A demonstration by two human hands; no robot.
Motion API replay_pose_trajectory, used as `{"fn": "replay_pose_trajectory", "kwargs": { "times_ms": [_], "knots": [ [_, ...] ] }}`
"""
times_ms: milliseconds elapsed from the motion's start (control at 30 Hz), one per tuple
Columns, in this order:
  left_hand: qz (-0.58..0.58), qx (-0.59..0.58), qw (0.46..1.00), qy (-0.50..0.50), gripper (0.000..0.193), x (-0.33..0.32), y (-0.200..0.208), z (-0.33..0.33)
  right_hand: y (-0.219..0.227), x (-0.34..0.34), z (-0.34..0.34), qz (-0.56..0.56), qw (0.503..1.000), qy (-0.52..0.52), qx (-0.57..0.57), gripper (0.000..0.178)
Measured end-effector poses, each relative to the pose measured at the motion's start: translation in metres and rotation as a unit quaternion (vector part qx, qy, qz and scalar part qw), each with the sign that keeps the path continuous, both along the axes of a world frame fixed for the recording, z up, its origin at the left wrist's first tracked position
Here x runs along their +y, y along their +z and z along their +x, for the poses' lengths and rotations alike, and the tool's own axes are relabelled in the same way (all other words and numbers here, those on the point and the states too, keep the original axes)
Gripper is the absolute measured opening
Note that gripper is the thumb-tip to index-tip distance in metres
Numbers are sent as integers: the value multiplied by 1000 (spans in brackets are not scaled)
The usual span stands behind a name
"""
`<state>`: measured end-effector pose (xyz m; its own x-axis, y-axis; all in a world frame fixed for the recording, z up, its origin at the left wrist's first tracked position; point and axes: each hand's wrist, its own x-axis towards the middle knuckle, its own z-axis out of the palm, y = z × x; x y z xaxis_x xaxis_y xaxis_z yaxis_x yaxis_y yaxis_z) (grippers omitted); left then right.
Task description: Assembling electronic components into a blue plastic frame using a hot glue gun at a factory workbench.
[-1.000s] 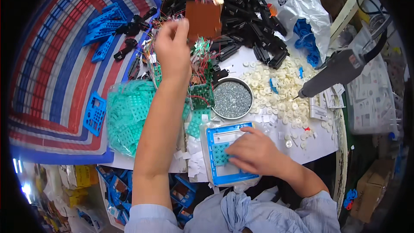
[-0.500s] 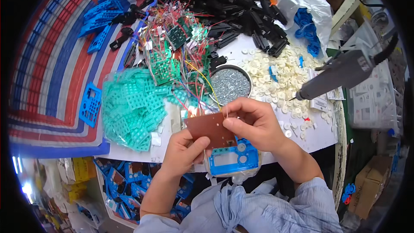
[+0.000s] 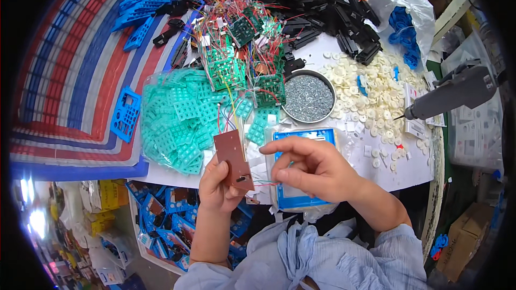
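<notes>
My left hand (image 3: 217, 182) grips a brown circuit board (image 3: 230, 150), thumb on its face, tilted almost upright. Several thin coloured wires (image 3: 231, 118) rise from its upper end, and a few short ones leave its lower right edge. Just right of the board hovers my right hand (image 3: 317, 169), its index finger stretched out and the other fingers bent, with no object visible in it. Beneath that hand a blue plastic casing (image 3: 290, 198) lies at the table's front edge, on a clear plastic bag; the hand hides much of it.
A round tin of small screws (image 3: 309, 96) stands beyond my hands. Around it are green wired boards (image 3: 228, 70), a bag of teal rubber keypads (image 3: 177, 113), cream discs (image 3: 371, 91) and black parts (image 3: 301, 0). A grey electric screwdriver (image 3: 457, 94) hangs at right; a striped basket (image 3: 80, 169) stands left.
The board has turned more upright and moved left in my left hand. My right hand has let go of its edge and sits over the blue casing. The view has shifted slightly.
</notes>
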<state>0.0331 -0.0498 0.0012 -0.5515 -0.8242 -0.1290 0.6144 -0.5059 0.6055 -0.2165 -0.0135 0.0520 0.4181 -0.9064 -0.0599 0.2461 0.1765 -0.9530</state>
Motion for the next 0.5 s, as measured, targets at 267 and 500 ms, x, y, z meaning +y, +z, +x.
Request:
{"fn": "replay_pose_trajectory", "kwargs": {
  "times_ms": [267,500],
  "knots": [
    [29,137,989,-50,38,-2,-31,-6,-3,2,8,-96,989,-64,90,24],
    [-112,12,993,30,39,1,-24,-24,-6,-7,14,-313,909,-136,240,17]
  ]
}}
